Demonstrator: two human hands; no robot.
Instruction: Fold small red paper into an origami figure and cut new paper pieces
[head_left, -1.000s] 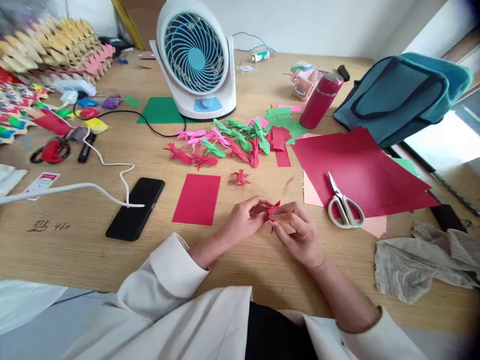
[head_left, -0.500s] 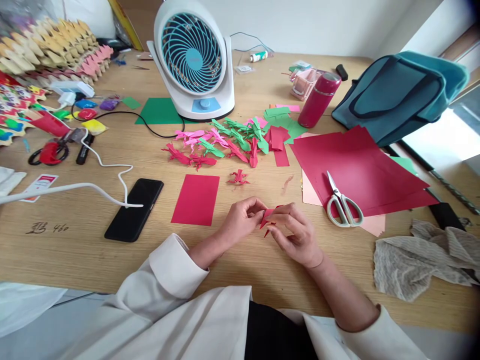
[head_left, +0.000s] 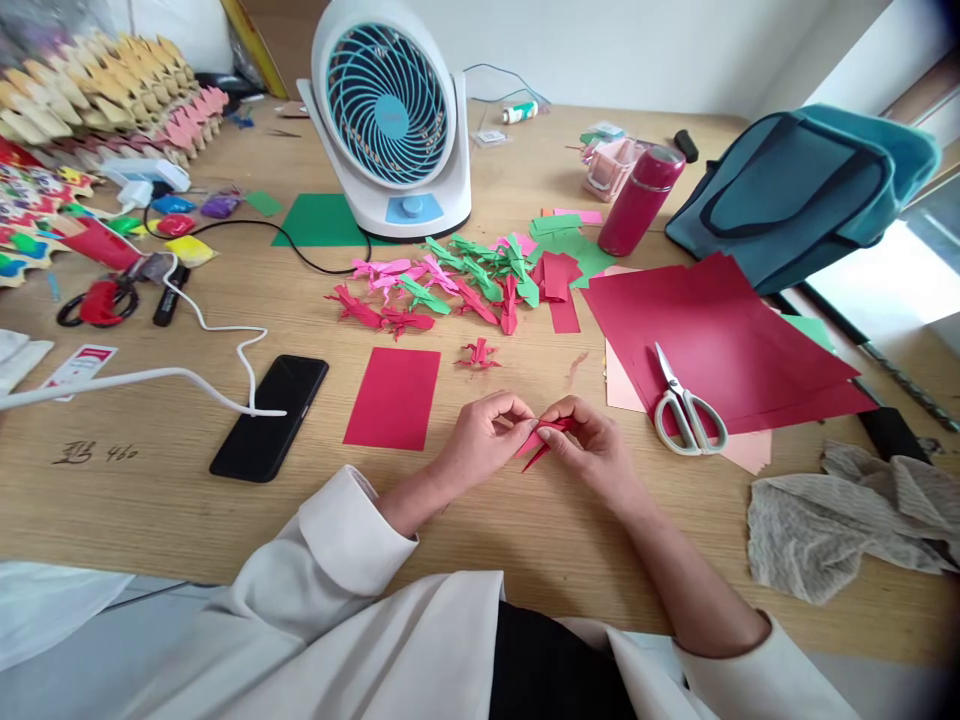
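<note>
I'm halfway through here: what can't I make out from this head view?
All in the head view:
- Folded red paper: full shape hidden by the left hand and right hand.
- Small card at left: print too small.
- White cable: far end cut off by the left edge.
- Grey cloth: cut off by the right edge.

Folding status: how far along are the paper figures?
Looks done: the clustered pink, green and red folded paper figures, plus one small red folded paper figure set apart.
In hand: a partly folded red paper piece, between left hand and right hand.
Probably left: the flat red paper rectangle. Target count isn't visible.
</note>
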